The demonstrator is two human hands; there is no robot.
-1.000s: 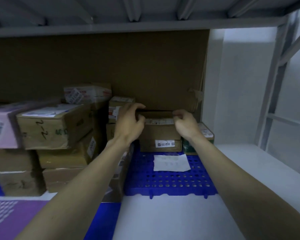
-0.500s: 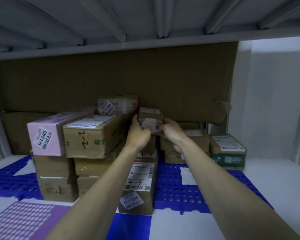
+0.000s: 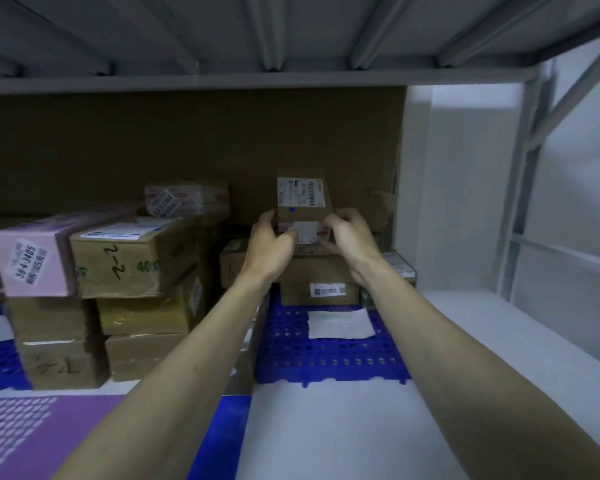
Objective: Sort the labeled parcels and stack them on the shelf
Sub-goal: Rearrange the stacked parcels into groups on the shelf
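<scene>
Nearest the camera, a white shelf [image 3: 343,438] board runs forward, with a purple perforated mat [image 3: 32,434] at the lower left and a blue plastic grid mat [image 3: 326,358] further in. A white slip of paper [image 3: 340,323] lies flat on the blue mat. Two bare forearms reach from the bottom edge up toward the middle. To their left stand stacked brown cardboard parcels [image 3: 132,258], some glossy with tape and marked with handwriting, and a pink box [image 3: 32,261] with a white label sits on top at the far left. Further in, the left hand [image 3: 271,247] and right hand [image 3: 350,240] both curl their fingers around a small brown parcel [image 3: 302,206], gripping its lower half from either side. It is held upright above a low pile of brown boxes [image 3: 319,278], with a white printed label facing the camera and a second pale sticker between the thumbs. Whether it touches the pile below is unclear. Behind everything, a large sheet of brown cardboard [image 3: 187,143] lines the back, under a grey ribbed metal shelf above [image 3: 257,39]. A white wall [image 3: 465,188] and grey frame stand on the right.
</scene>
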